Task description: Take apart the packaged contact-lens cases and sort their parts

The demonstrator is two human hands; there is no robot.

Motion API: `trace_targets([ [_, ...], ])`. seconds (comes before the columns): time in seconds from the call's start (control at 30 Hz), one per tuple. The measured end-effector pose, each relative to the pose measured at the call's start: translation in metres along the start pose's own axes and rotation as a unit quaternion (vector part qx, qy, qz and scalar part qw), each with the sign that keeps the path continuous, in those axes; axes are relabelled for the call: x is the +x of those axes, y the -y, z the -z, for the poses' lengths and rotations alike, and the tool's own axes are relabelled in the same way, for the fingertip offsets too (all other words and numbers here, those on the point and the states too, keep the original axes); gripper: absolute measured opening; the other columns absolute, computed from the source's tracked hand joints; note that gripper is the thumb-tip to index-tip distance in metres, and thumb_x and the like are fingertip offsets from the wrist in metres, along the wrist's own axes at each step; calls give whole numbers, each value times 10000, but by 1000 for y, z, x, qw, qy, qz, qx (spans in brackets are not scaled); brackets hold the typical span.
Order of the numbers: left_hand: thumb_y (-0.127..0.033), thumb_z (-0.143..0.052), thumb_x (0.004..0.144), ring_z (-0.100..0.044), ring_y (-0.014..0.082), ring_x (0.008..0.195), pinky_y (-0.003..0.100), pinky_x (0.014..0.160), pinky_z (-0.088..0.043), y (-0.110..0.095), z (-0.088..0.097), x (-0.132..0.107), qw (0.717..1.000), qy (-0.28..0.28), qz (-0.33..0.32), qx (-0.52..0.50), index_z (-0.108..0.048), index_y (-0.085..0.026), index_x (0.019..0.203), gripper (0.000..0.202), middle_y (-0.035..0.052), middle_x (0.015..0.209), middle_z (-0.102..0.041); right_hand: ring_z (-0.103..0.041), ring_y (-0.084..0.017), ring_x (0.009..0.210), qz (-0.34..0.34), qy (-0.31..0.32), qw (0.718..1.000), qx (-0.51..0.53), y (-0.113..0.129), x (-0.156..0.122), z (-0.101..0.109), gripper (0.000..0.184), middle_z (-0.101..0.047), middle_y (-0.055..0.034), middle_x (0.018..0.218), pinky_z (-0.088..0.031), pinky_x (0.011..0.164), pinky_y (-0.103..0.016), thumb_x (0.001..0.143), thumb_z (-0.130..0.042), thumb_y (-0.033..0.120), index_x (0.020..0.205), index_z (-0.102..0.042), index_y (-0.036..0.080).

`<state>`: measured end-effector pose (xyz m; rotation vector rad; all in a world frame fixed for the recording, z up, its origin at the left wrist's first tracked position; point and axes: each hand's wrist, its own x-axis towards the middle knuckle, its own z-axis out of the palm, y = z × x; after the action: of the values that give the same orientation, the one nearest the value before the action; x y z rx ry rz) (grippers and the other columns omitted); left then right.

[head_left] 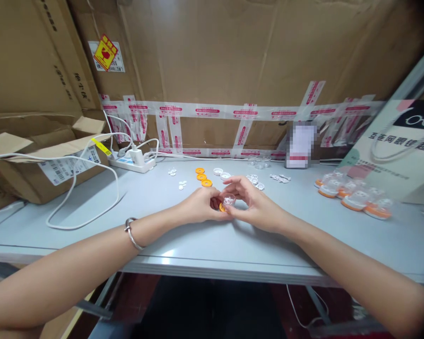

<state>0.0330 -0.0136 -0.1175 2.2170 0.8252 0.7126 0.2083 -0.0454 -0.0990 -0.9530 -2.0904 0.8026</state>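
Just above the table top, both hands hold a small clear-domed piece (228,200) with white parts inside and an orange base. My left hand (202,205) closes its fingers round the orange base. From the other side, my right hand (257,205) grips the clear dome between thumb and fingers. Orange rings (201,177) lie in a row just beyond the left hand. White round rings (218,172) sit beside them. Past my right fingers are white gear-like parts (255,181). The inner side of the left fingers is partly hidden.
Finished-looking domed pieces (358,199) stand at the right, before a paper bag (392,160). Small white parts (183,185), clear cups (259,163) and a phone (300,146) are further back. At left are a power strip (137,165), a looping white cable (118,188) and an open carton (45,160).
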Motion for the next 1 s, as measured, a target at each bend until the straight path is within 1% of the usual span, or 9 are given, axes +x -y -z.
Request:
trace_targets([
  [0.1,-378,-642,668,-461,89,563,197,516,-370,0,0,0,1000,-1,3,3,-597,-125,753,272,-8,633,-542,-553,-169,940,4,-2,1000,10,0,-1,1,455,-479,-71,1092,-469,855,-401,750,-564,220,1143,-337,261],
  [0.2,-380,-656,657,-457,86,558,195,513,-368,-2,0,-1,1000,0,-1,2,-591,-133,743,269,-17,624,-536,-549,-147,922,5,2,999,33,-1,-2,2,465,-423,-68,1125,-466,871,-399,753,-565,214,1138,-313,276],
  [0.4,-396,-670,634,-495,100,591,199,525,-385,-1,1,-1,1000,-2,8,-9,-578,-139,746,296,-9,651,-557,-531,-122,950,20,24,996,83,-1,-1,3,364,-372,-40,1138,-458,890,-371,765,-567,212,1014,-309,273],
  [0.5,-396,-684,612,-477,95,566,198,508,-371,1,0,-1,1000,-12,9,-2,-578,-138,722,299,-20,613,-534,-531,-140,925,-6,-11,998,57,-5,1,0,504,-367,-44,1145,-483,837,-371,682,-671,267,1019,-297,274],
  [0.57,-385,-696,599,-474,93,562,195,504,-367,1,0,0,1000,-18,12,-3,-574,-139,705,294,-25,602,-530,-539,-145,864,-31,-37,998,32,-7,2,-3,589,-400,-40,1100,-496,793,-377,616,-728,293,1018,-299,268],
  [0.67,-364,-686,617,-468,88,557,191,501,-361,0,0,-1,1000,-13,12,-8,-563,-142,679,262,-29,592,-522,-548,-136,797,-28,-59,997,38,-9,3,-5,519,-451,-17,985,-494,780,-377,651,-703,267,990,-310,257],
  [0.77,-377,-674,629,-457,83,549,191,501,-357,-2,1,-1,1000,-10,8,1,-555,-140,668,269,-32,588,-507,-550,-140,856,27,-84,993,73,-8,4,-3,427,-468,-10,942,-475,835,-371,709,-653,219,973,-319,255],
  [0.87,-406,-677,617,-444,81,540,193,497,-351,-4,2,-1,1000,-15,13,20,-540,-140,662,303,-39,575,-485,-549,-144,916,57,-99,989,99,-8,5,1,391,-477,-21,995,-452,889,-380,722,-646,208,961,-340,257],
  [1.0,-430,-679,605,-454,84,540,194,498,-355,-4,2,-1,999,-20,27,17,-556,-135,703,334,-36,586,-499,-572,-146,914,28,-110,985,133,-6,7,6,387,-470,-28,1082,-479,858,-367,697,-677,242,954,-389,260],
])
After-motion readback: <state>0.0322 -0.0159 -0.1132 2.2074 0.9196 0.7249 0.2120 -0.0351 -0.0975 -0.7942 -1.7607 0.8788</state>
